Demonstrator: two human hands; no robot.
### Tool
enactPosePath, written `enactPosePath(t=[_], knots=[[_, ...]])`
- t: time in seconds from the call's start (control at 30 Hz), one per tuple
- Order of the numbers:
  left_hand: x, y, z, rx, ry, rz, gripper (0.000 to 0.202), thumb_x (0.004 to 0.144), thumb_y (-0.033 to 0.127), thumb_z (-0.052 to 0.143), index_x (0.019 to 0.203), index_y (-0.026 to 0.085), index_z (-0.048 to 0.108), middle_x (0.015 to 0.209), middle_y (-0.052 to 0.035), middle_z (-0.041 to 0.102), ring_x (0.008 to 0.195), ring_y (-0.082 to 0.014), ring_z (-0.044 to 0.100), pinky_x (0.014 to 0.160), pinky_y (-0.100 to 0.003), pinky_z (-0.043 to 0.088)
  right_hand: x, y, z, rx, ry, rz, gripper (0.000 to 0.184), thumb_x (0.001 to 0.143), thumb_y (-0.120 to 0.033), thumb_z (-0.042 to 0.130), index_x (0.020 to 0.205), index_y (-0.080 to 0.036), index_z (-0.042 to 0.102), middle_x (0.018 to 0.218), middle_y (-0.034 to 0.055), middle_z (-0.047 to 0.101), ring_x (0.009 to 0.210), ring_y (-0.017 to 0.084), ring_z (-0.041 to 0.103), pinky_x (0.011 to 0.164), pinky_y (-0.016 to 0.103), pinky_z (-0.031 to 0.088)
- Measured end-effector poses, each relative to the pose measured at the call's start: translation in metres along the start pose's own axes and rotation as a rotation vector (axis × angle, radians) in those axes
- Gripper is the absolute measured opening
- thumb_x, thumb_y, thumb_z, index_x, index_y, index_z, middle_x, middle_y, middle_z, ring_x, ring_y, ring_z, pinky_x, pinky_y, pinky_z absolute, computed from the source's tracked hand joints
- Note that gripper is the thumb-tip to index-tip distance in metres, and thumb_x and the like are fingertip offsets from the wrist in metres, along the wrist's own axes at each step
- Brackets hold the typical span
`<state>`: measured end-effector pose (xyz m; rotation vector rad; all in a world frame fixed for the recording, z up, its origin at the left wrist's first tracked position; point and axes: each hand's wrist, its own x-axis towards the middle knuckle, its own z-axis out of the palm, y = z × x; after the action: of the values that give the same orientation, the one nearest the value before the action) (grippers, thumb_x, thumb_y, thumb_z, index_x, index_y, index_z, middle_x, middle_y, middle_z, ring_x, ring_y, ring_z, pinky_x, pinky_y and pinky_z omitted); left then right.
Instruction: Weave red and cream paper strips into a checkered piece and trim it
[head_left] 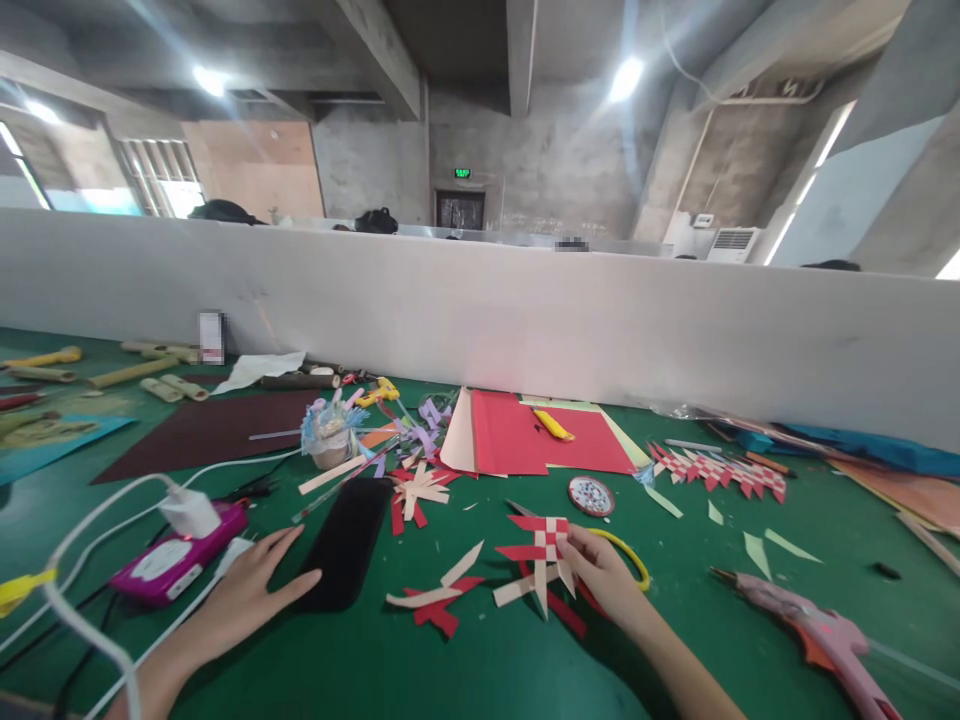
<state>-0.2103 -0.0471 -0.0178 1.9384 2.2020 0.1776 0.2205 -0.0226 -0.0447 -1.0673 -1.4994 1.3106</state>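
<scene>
My right hand (602, 572) pinches a small woven piece of red and cream paper strips (550, 538), its loose ends sticking out to the left and downward. Partly under this hand lies a pair of scissors with a yellow handle (636, 556); much of it is hidden. On the left, my left hand (251, 592) is open with thumb and fingers spread. Its thumb reaches the edge of a black phone (346, 545) lying on the green table (517, 680). Between the hands are loose red and cream strips (439, 598), with another pile of strips (417, 492) behind them.
A pink glue gun (817, 625) lies at right. Near the back are red paper sheets (510, 430) bearing a yellow cutter (553, 424), and a woven paper band (724, 472). A purple power strip (184, 560) with white cables is at left. A white partition (450, 300) borders the table.
</scene>
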Motion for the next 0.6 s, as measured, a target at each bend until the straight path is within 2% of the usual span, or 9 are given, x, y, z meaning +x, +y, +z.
enactPosePath(t=[0.13, 0.43, 0.6], knots=[[0.0037, 0.0111, 0.0046, 0.051, 0.013, -0.069, 0.095, 0.062, 0.069, 0.044, 0.135, 0.007, 0.039, 0.139, -0.0164, 0.038, 0.126, -0.0369, 0.036, 0.097, -0.044, 0.038, -0.0006, -0.0001, 0.0001, -0.025, -0.018, 0.002, 0.036, 0.082, -0.051, 0.049, 0.092, -0.018, 0.061, 0.08, 0.0032, 0.064, 0.072, 0.017, 0.058, 0.075, 0.032, 0.047], [0.0061, 0.0098, 0.0054, 0.042, -0.057, -0.113, 0.1, 0.06, 0.072, 0.044, 0.139, 0.012, 0.034, 0.144, -0.0128, 0.032, 0.13, -0.0358, 0.029, 0.1, -0.044, 0.033, -0.0007, -0.0019, -0.0002, -0.06, 0.008, 0.009, 0.037, 0.081, -0.052, 0.05, 0.089, -0.018, 0.062, 0.08, 0.0034, 0.065, 0.074, 0.019, 0.059, 0.076, 0.032, 0.047], [0.0109, 0.0095, 0.0083, 0.036, -0.058, -0.123, 0.099, 0.06, 0.069, 0.045, 0.138, 0.009, 0.035, 0.144, -0.0147, 0.03, 0.129, -0.0364, 0.03, 0.1, -0.045, 0.033, -0.0032, -0.0063, 0.0, -0.042, 0.017, 0.013, 0.041, 0.08, -0.053, 0.051, 0.099, -0.018, 0.063, 0.09, 0.0062, 0.067, 0.08, 0.021, 0.061, 0.075, 0.033, 0.048]])
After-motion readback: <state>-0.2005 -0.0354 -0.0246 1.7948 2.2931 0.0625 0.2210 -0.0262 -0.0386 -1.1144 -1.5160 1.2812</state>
